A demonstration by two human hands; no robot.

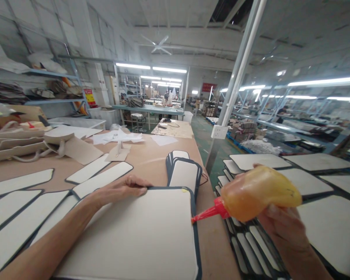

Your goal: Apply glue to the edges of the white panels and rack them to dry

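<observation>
Holding a translucent amber squeeze bottle (259, 193) with a red tapered nozzle (212, 211), my right grip (282, 223) is clamped around its underside. The bottle lies tilted nearly level, nozzle pointing left. The nozzle tip is positioned at the right edge of a large cream rectangular panel with a dark blue border and rounded corners (134, 237). This panel lies flat in front of me on a brown-covered worktop (217, 252). A small yellow patch (185, 190) marks its far right corner. My left grip (130, 188) rests on the panel's far edge, fingers close together; I cannot tell whether it is closed around the edge.

Long cream dark-edged strips (17, 223) lie to the left of the panel. Stacked cream dark-edged panels (335, 229) stand to the right of the worktop. Just beyond the large panel is a small pile of cream dark-edged pieces (184, 174).

Farther out, beige bag parts (20, 146) lie at left, near loose white sheets (119, 136). A grey metal post (236, 81) carries a white socket box (219, 132). Beyond stands a blue table (151, 110); a white ceiling fan (158, 46) hangs overhead.
</observation>
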